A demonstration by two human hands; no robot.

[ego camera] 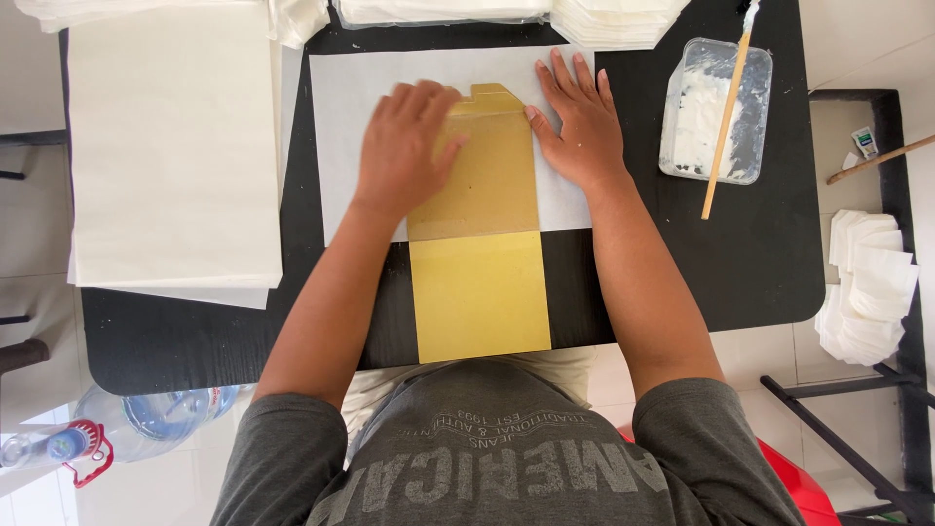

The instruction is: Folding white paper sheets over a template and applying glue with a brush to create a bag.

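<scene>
Pressing flat, your open left hand (401,146) and right hand (575,122) flank the long yellow-brown card strip (479,253), which runs lengthwise toward you.

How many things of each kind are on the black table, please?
Yellow-brown cardboard template, under the left hand: 1
White paper sheet, under the right hand: 1
Large stack of white paper: 1
Clear plastic tub of white paste: 1
Wooden-handled brush: 1
Total: 5
</scene>
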